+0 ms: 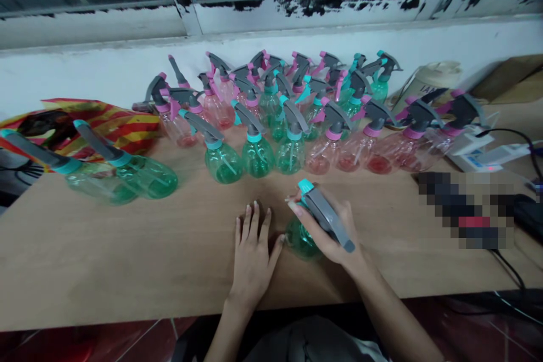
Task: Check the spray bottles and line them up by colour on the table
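Observation:
A green spray bottle with a grey and teal trigger head (pixel 326 218) stands near the table's front edge. My right hand (pixel 339 226) is wrapped round its neck below the nozzle. Flat on the table just left of that bottle lies my left hand (pixel 253 251), fingers spread, its thumb close to the green base. Beyond my hands runs a row of bottles: green ones such as this spray bottle (pixel 258 158) on the left, pink ones such as this spray bottle (pixel 318 155) on the right. Two more green bottles (pixel 148 175) stand at the left.
Several more pink and green spray bottles (pixel 218 110) crowd against the wall. A red and yellow bag (pixel 139 124) lies at the back left. Right of the row are a pale cylindrical container (pixel 432 82), a white power strip (pixel 475 155), cables and a blurred-out dark object (pixel 464 209).

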`<move>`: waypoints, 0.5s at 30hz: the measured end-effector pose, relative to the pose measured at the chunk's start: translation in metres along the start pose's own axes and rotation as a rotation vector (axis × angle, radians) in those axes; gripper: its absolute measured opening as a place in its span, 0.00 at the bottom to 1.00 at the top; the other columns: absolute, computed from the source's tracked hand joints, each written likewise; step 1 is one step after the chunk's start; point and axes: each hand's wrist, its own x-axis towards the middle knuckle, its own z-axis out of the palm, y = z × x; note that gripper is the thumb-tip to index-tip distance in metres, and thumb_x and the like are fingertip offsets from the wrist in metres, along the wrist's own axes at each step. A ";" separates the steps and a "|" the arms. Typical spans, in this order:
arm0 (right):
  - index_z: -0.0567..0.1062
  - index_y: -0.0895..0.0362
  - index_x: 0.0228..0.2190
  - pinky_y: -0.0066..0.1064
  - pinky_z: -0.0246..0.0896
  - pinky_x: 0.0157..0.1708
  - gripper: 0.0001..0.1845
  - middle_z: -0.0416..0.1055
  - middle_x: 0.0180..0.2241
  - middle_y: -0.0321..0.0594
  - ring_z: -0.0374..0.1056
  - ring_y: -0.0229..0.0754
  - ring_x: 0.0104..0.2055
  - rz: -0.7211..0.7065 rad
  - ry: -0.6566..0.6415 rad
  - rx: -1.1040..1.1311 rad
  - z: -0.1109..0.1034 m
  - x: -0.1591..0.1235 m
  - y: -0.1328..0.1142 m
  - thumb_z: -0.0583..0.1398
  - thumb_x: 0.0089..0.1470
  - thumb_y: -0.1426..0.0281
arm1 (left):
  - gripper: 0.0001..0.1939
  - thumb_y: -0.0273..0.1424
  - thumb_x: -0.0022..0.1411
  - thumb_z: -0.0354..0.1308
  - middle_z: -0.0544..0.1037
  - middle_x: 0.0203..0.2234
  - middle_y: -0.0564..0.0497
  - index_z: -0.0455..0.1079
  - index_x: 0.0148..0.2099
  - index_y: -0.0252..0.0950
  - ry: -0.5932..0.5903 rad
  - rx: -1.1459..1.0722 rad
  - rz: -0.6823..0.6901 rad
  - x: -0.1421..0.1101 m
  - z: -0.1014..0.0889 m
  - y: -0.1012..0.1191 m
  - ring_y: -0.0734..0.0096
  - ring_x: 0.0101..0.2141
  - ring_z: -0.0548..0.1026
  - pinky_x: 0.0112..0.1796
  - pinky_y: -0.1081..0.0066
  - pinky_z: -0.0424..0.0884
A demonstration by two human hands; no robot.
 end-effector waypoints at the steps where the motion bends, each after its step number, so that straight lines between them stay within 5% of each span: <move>1: 0.73 0.55 0.32 0.28 0.67 0.33 0.01 0.74 0.28 0.35 0.73 0.37 0.31 0.003 0.009 -0.014 0.000 -0.001 0.001 0.60 0.55 0.71 | 0.26 0.35 0.69 0.48 0.53 0.64 0.33 0.55 0.64 0.27 0.001 0.001 0.000 0.000 0.000 0.000 0.49 0.64 0.48 0.58 0.45 0.49; 4: 0.73 0.54 0.30 0.27 0.67 0.30 0.03 0.74 0.27 0.34 0.72 0.36 0.28 0.011 0.016 -0.044 0.001 -0.003 0.002 0.60 0.56 0.69 | 0.26 0.35 0.69 0.48 0.52 0.64 0.33 0.54 0.64 0.27 0.007 -0.002 0.002 0.000 0.001 0.000 0.49 0.64 0.47 0.58 0.45 0.49; 7: 0.73 0.53 0.34 0.31 0.69 0.37 0.02 0.76 0.32 0.36 0.74 0.40 0.36 0.006 0.000 -0.016 0.000 -0.004 0.002 0.59 0.56 0.69 | 0.26 0.35 0.69 0.48 0.51 0.64 0.33 0.53 0.64 0.28 0.010 -0.007 0.003 -0.001 0.002 -0.001 0.49 0.64 0.47 0.58 0.45 0.49; 10: 0.72 0.52 0.43 0.37 0.66 0.48 0.12 0.76 0.42 0.40 0.72 0.45 0.47 -0.004 -0.028 0.033 -0.001 -0.005 0.000 0.60 0.55 0.68 | 0.27 0.35 0.69 0.48 0.52 0.64 0.34 0.52 0.65 0.28 0.014 -0.012 0.000 -0.002 0.002 -0.001 0.49 0.64 0.47 0.58 0.45 0.49; 15: 0.71 0.52 0.48 0.40 0.64 0.51 0.22 0.75 0.43 0.43 0.71 0.48 0.47 0.023 -0.074 0.025 -0.005 -0.004 0.000 0.64 0.51 0.64 | 0.25 0.34 0.69 0.48 0.54 0.64 0.34 0.55 0.64 0.28 -0.003 -0.010 0.000 -0.001 0.000 -0.001 0.50 0.64 0.48 0.59 0.45 0.49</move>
